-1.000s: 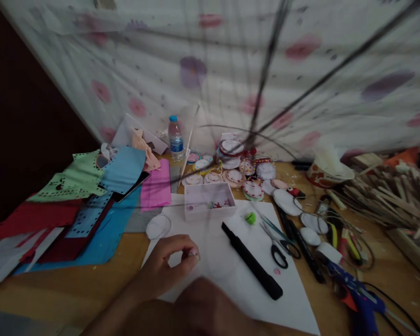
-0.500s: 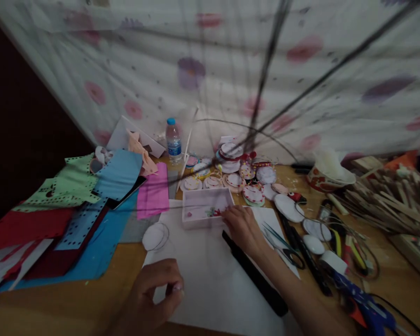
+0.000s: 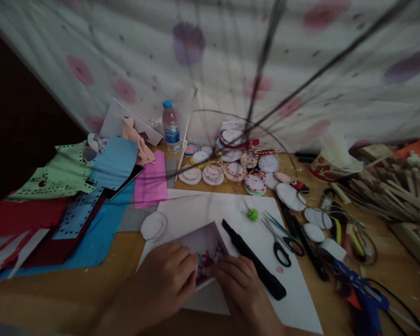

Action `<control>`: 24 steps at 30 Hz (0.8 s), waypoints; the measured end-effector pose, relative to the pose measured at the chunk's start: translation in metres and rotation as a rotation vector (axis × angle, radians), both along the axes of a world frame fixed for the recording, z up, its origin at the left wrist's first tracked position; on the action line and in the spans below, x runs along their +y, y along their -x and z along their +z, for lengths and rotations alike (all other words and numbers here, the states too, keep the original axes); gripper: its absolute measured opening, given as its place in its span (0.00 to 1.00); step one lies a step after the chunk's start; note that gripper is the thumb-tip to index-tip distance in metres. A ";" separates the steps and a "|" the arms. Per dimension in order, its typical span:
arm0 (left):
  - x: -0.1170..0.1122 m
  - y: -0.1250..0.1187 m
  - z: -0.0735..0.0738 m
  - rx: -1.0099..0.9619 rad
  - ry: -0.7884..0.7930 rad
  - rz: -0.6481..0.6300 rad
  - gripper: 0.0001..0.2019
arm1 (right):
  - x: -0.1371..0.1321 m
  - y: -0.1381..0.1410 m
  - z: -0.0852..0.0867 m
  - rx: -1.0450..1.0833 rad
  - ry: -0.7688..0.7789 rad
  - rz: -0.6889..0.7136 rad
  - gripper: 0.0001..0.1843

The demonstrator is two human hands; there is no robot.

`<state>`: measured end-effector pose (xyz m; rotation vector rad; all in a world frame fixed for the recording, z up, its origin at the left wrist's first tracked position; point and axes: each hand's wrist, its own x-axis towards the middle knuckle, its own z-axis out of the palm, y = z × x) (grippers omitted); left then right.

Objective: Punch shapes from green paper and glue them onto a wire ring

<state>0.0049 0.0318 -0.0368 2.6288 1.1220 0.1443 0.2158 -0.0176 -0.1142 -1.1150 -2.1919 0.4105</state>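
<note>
Close to the front edge of a white paper sheet point(image 3: 182, 198), a shallow pale box point(image 3: 196, 240) lies turned at an angle, with small red, blue and white pieces gathered in its near right corner. My left hand point(image 3: 164, 277) reaches over the box's near left side, fingers curled together; what is between them, if anything, is hidden. Around the near right corner of the box, my right hand point(image 3: 241, 284) has its fingers closed on the wall. Right of it lie a black knife-shaped tool point(image 3: 255, 261), scissors point(image 3: 280, 240) and a green ball point(image 3: 252, 214).
Coloured sheets point(image 3: 70, 177) pile up at the left, near a water bottle point(image 3: 171, 128). Decorated paper discs point(image 3: 234, 168) cluster at the back. A glue gun point(image 3: 364, 291), a roll of white tape point(image 3: 332, 249), a paper bowl point(image 3: 331, 165) and wooden sticks point(image 3: 395, 191) fill the right.
The box has come toward me and turned, with my right hand on it. My left hand has moved right, from a pinch beside it to its near side. The green ball now shows on the paper.
</note>
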 end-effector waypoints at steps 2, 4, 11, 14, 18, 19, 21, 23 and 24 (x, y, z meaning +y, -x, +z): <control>0.007 -0.005 -0.007 0.143 0.086 0.006 0.09 | -0.007 -0.001 -0.010 0.038 -0.015 -0.020 0.24; 0.011 -0.009 -0.012 0.212 0.132 0.018 0.15 | -0.014 -0.002 -0.019 0.110 -0.036 -0.047 0.26; 0.016 -0.031 -0.023 0.057 0.265 -0.087 0.11 | -0.041 0.007 -0.034 0.376 0.005 -0.271 0.18; 0.017 -0.042 -0.025 -0.003 0.338 -0.110 0.07 | -0.041 0.003 -0.026 0.480 -0.032 -0.242 0.16; 0.021 -0.050 -0.030 -0.045 0.346 -0.113 0.06 | -0.032 -0.007 -0.012 0.513 -0.059 -0.155 0.17; 0.021 -0.050 -0.032 -0.041 0.343 -0.115 0.06 | -0.030 -0.008 -0.010 0.514 -0.059 -0.161 0.17; 0.023 -0.049 -0.037 -0.040 0.348 -0.116 0.06 | -0.028 -0.007 -0.008 0.518 -0.058 -0.173 0.17; 0.025 -0.047 -0.039 -0.058 0.365 -0.113 0.07 | -0.028 -0.005 -0.010 0.534 -0.063 -0.175 0.18; 0.026 -0.046 -0.039 -0.070 0.372 -0.107 0.08 | -0.028 -0.004 -0.011 0.547 -0.064 -0.181 0.18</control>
